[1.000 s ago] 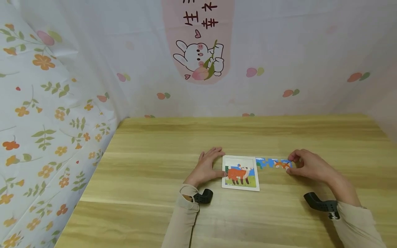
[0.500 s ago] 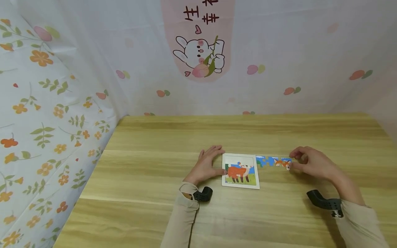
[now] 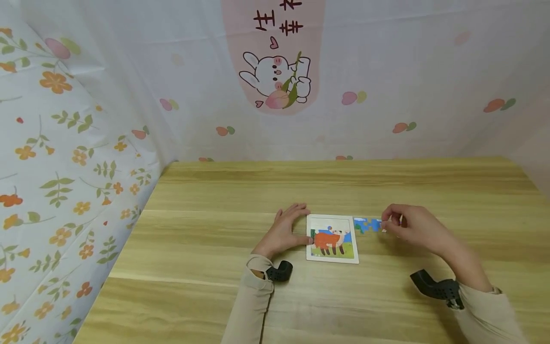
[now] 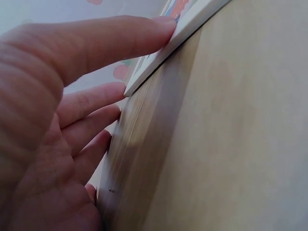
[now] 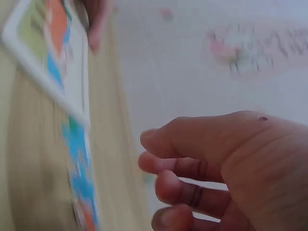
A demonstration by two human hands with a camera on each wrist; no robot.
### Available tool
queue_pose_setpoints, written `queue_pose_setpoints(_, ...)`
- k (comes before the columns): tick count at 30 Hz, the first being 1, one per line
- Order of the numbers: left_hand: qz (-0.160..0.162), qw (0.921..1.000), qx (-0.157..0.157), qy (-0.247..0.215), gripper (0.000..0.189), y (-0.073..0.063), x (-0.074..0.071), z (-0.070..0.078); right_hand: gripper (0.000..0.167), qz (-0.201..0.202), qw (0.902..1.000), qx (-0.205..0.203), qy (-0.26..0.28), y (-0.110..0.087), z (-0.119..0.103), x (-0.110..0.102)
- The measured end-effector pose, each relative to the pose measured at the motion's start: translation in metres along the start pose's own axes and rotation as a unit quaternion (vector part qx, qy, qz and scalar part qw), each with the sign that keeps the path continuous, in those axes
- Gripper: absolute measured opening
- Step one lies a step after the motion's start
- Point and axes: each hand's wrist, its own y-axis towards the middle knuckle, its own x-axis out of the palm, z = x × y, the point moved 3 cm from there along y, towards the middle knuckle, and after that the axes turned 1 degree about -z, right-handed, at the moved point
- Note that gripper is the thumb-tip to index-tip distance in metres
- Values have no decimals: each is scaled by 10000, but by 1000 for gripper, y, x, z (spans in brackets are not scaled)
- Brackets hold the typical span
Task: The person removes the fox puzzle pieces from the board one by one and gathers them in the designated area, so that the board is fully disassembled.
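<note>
A white-framed jigsaw puzzle board (image 3: pixel 332 260) with an orange fox picture lies flat on the table, its upper strip pale and bare of picture. My left hand (image 3: pixel 283 234) rests at its left side; in the left wrist view the thumb (image 4: pixel 130 38) lies on the frame and the index fingertip meets a corner. Blue jigsaw pieces (image 3: pixel 363 225) stretch rightward from the board's upper right corner. Over their right end is my right hand (image 3: pixel 414 227), partly covering the fox-face pieces. Its fingers (image 5: pixel 168 187) are loosely bent with nothing visible between them in the right wrist view.
The wood-grain table (image 3: pixel 215 200) reaches back to a white printed cloth (image 3: pixel 189 71). A flowered cloth (image 3: pixel 73 157) hangs along the left edge. Black brackets sit on both wrists, the left one (image 3: pixel 280 271) near the board and the right one (image 3: pixel 436 287) further right.
My right hand first drew back slightly from the fox-face pieces, then moved left over them, covering more of them. The left hand and the board stay in place.
</note>
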Motion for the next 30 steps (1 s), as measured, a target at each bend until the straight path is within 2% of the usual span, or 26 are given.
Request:
queue_pose_setpoints(5,-13,10000,31,17,68,0,2,-2,8,-463,9959,-771,6,21,-42,35)
queue_pose_setpoints(8,-6,10000,9,18,67,0,2,-3,10,-699,9920,-1043,-104,32,-61,56)
queue_pose_setpoints(11,-21,10000,-3,-13,68,0,3,-2,14,-690,9921,-984,-356,39,-70,68)
queue_pose_setpoints(15,-122,9999,8,52,70,1,3,-1,17,-776,9926,-737,-578,44,-69,75)
queue_pose_setpoints(25,-404,9975,55,582,80,-1,0,-1,24,-1115,9915,-642,-199,50,-65,78)
queue_pose_setpoints(30,-412,9976,4,557,80,-1,0,-1,24,-1206,9902,-699,-91,52,-68,78)
